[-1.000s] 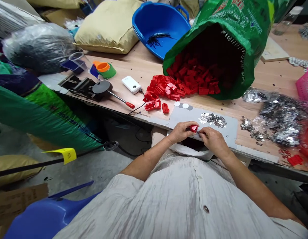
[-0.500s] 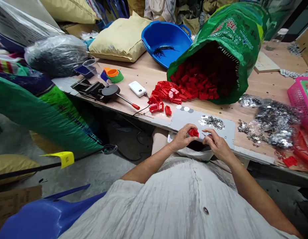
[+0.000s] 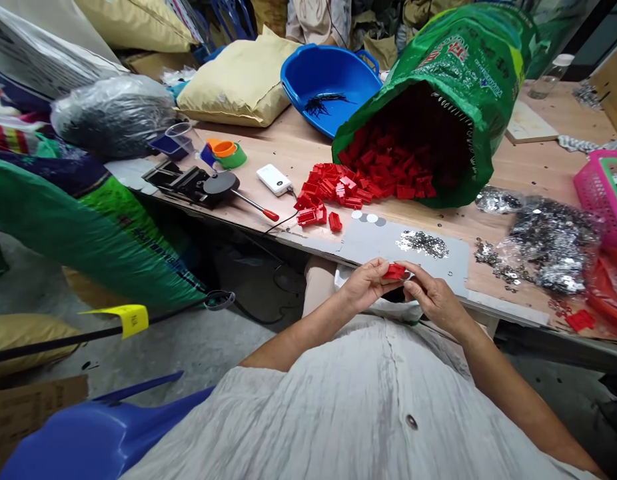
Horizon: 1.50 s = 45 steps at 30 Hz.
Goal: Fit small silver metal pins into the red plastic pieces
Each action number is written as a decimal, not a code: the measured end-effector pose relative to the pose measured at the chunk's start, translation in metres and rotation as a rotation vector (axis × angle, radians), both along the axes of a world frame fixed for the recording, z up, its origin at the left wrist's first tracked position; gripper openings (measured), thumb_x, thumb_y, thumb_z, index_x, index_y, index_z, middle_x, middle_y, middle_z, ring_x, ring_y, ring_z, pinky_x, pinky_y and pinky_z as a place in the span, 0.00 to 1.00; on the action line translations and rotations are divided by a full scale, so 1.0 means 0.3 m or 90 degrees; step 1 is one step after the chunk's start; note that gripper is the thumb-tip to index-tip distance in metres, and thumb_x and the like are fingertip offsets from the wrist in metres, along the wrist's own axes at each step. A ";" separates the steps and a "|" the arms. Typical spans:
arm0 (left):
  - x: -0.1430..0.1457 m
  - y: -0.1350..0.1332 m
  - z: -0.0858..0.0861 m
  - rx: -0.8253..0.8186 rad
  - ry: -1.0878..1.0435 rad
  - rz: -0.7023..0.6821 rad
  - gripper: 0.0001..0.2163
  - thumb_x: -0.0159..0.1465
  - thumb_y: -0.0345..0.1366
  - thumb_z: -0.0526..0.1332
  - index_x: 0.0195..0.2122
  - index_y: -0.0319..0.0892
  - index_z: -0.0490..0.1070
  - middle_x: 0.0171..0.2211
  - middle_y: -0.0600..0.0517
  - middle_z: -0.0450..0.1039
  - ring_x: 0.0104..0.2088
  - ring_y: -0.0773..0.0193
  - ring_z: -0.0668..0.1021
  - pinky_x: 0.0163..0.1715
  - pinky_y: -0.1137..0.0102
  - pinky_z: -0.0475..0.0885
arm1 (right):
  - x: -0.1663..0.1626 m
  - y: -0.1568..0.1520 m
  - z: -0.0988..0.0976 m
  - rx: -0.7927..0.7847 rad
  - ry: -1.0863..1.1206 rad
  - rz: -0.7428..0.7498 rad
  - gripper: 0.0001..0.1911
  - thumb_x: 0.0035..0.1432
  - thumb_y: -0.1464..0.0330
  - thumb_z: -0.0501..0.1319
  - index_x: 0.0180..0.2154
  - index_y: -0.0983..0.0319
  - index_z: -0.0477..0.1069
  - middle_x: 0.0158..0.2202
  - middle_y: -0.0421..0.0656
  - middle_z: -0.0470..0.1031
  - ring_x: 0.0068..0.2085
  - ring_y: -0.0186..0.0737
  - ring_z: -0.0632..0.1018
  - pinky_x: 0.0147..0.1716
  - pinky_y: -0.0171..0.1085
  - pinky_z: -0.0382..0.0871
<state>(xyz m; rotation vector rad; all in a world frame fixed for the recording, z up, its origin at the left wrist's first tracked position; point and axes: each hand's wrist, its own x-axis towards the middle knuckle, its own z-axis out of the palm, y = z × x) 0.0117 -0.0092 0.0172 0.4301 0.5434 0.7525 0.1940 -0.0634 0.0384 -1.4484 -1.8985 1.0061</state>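
Note:
My left hand grips a small red plastic part between thumb and fingers, above the table's front edge. At the right end of that part, my right hand pinches a small shiny metal piece, mostly covered by the fingertips. Just beyond the hands, a pile of small silver metal pieces lies on a grey sheet. Further left is a heap of similar red plastic parts, spilling from the mouth of a green sack.
A blue basin with thin black pieces stands at the back. To the left are a black hand-lever device and a white power bank. Plastic bags of metal pieces and a pink basket sit at the right.
My right hand has moved left, bringing its metal piece against the red part. My left hand has turned the part and lowered slightly.

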 end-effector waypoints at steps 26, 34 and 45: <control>-0.073 -0.018 -0.169 -0.050 0.342 -0.076 0.15 0.54 0.33 0.72 0.41 0.40 0.72 0.41 0.49 0.75 0.41 0.66 0.79 0.46 0.66 0.77 | 0.249 -0.049 -0.124 0.103 -0.121 -0.382 0.17 0.64 0.58 0.54 0.45 0.61 0.73 0.36 0.46 0.78 0.35 0.42 0.76 0.37 0.38 0.68; -0.076 -0.003 -0.162 0.009 0.405 -0.121 0.21 0.50 0.40 0.75 0.44 0.43 0.75 0.56 0.45 0.71 0.55 0.55 0.75 0.49 0.65 0.75 | 0.513 -0.099 -0.150 0.128 -0.464 -0.526 0.13 0.60 0.63 0.56 0.40 0.62 0.75 0.39 0.51 0.76 0.38 0.48 0.74 0.37 0.43 0.66; -0.194 0.198 -0.045 0.388 0.597 0.120 0.15 0.58 0.40 0.65 0.45 0.41 0.72 0.33 0.50 0.76 0.33 0.63 0.78 0.31 0.70 0.72 | 0.537 -0.069 -0.175 0.118 -0.561 -0.468 0.15 0.62 0.58 0.55 0.37 0.58 0.75 0.38 0.52 0.76 0.36 0.51 0.74 0.30 0.44 0.61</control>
